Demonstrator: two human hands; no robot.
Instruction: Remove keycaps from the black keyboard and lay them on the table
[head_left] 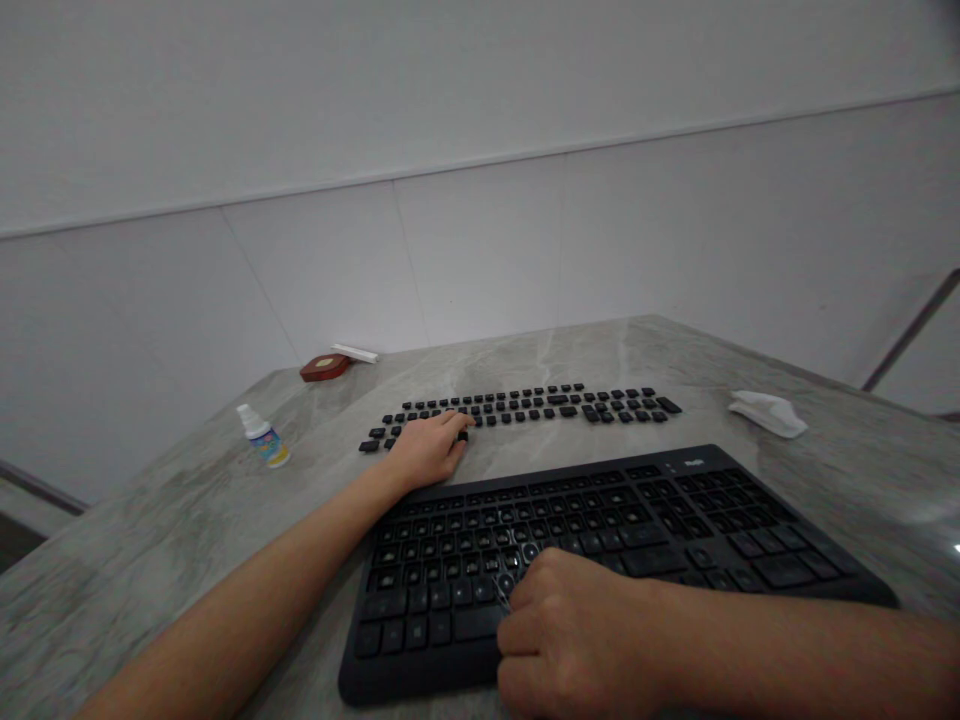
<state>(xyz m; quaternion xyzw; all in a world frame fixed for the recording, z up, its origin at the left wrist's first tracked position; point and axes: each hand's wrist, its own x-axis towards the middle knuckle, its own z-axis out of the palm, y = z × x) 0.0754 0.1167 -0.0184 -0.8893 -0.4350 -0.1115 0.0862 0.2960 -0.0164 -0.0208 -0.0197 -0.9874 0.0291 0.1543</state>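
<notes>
A black keyboard (675,520) lies on the grey marbled table (187,520), with many keycaps taken off. Several loose black keycaps (540,403) sit in rows on the table behind it. My left hand (429,448) reaches past the keyboard's far left corner, and its fingertips pinch a keycap at the left part of those rows. My right hand (574,630) rests closed on the keyboard's front middle, gripping a thin metal tool (501,594) whose tip points at the keys.
A small white spray bottle (262,437) stands at the left. A red-brown flat case (324,367) and a white strip (355,353) lie at the back left corner. A crumpled white cloth (769,411) lies at the right. White walls close off the table behind.
</notes>
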